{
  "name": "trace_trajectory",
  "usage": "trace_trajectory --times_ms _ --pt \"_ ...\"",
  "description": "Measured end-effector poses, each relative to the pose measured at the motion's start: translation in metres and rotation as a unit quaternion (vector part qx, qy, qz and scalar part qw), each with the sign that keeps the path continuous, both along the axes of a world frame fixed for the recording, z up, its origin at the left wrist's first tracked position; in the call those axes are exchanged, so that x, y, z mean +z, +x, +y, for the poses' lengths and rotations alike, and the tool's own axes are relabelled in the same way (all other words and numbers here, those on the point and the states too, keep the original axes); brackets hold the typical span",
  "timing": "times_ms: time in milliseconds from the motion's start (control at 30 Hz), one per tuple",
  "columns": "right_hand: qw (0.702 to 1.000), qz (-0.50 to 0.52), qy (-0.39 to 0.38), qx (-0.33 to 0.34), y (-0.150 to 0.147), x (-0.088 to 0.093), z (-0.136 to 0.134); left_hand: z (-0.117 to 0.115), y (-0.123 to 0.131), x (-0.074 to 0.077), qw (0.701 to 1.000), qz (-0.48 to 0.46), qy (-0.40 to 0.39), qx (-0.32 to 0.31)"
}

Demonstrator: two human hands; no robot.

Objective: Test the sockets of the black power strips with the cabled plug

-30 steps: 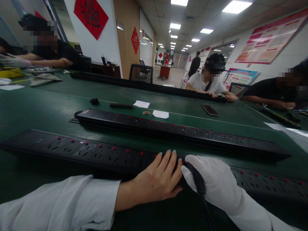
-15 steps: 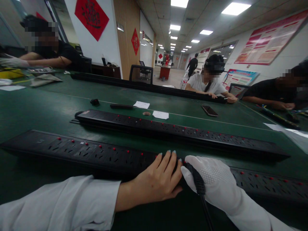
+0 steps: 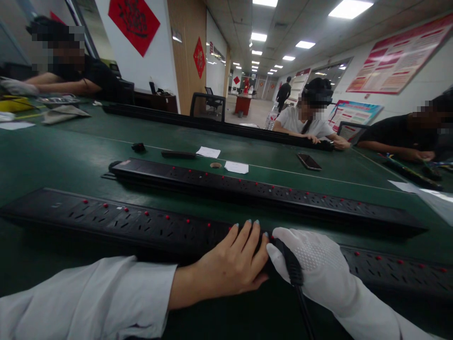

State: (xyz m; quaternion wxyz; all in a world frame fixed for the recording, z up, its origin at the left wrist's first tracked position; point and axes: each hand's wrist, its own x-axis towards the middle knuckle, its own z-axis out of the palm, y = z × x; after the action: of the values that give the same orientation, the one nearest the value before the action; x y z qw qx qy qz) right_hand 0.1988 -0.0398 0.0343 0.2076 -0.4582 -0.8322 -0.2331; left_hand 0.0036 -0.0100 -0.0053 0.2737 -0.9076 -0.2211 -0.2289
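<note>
Shifted leftward since the first frame, deep in the room: a standing person [image 3: 283, 93], well apart from the work. Nudged a trace upward in view since the last frame, mostly on the left side of the green table [image 3: 85, 158]: both strips alike, probably from a small head movement rather than any push by the hands.

Holding steady at the centre. Laying the bare left hand [image 3: 230, 264] palm down across the near black power strip [image 3: 191, 231], fingertips reaching toward its far edge, thumb on the near side; cannot tell whether clamping or merely resting. Closing the white-gloved right hand [image 3: 316, 259] firmly around a black plug [image 3: 286, 255], just beside the left fingertips, with a black cable [image 3: 304, 309] trailing down toward the bottom of the view.

Meaning for the work in hand, as a judgement: no visible progress across these frames, just a held contact at the same spot partway along the strip. Cannot tell whether seated in a socket or only resting on top, with fingers covering the join.

Lying behind, untouched and roughly parallel: a second power strip [image 3: 262, 192]. Resting farther back on the table: two paper slips [image 3: 237, 167] and a phone [image 3: 309, 161].
</note>
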Motion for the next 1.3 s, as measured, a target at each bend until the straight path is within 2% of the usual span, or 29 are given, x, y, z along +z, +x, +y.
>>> trace_trajectory --times_ms 433,633,867,1300 --pt "1.0 0.002 -0.001 -0.004 -0.0008 0.0025 0.0 0.0 -0.0007 -0.0006 1.0 0.003 0.002 0.0" --pt "1.0 -0.003 -0.029 -0.006 -0.0016 0.0038 0.0007 0.0002 -0.0005 0.0003 1.0 0.001 0.001 0.001" --pt "1.0 0.001 -0.011 -0.003 -0.0021 0.002 0.0012 -0.0004 -0.0008 -0.0003 1.0 0.003 -0.003 0.002" --pt "0.999 0.012 -0.05 -0.01 -0.0011 0.0039 -0.0007 -0.0005 -0.0011 -0.0003 1.0 0.0 -0.002 -0.001"
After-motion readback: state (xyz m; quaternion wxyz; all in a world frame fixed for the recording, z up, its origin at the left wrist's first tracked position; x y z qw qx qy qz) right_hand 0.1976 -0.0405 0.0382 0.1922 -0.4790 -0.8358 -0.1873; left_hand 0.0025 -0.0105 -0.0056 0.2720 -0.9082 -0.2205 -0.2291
